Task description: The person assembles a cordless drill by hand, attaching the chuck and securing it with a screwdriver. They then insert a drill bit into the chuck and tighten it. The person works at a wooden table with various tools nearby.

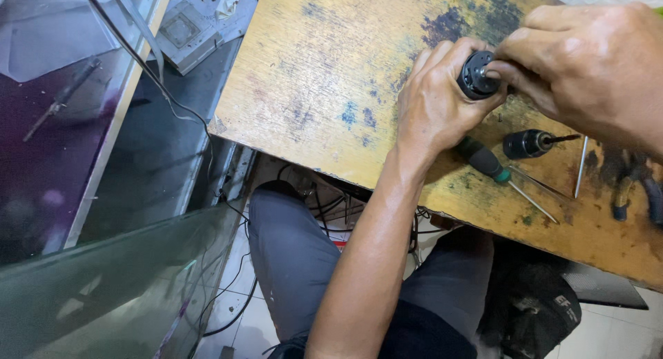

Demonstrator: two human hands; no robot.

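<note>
The left hand (435, 100) wraps its fingers around a small black round motor (476, 76), holding it just above the stained yellow table (311, 90). The right hand (587, 62) pinches its fingers together on the motor's front face. Just beside them on the table lie a green-handled screwdriver (487, 162), a black drill chuck (528, 143) and a thin metal rod (581, 166).

A single head-worn camera looks steeply down (from close range) at the wooden bench (311, 76) and lap.
</note>
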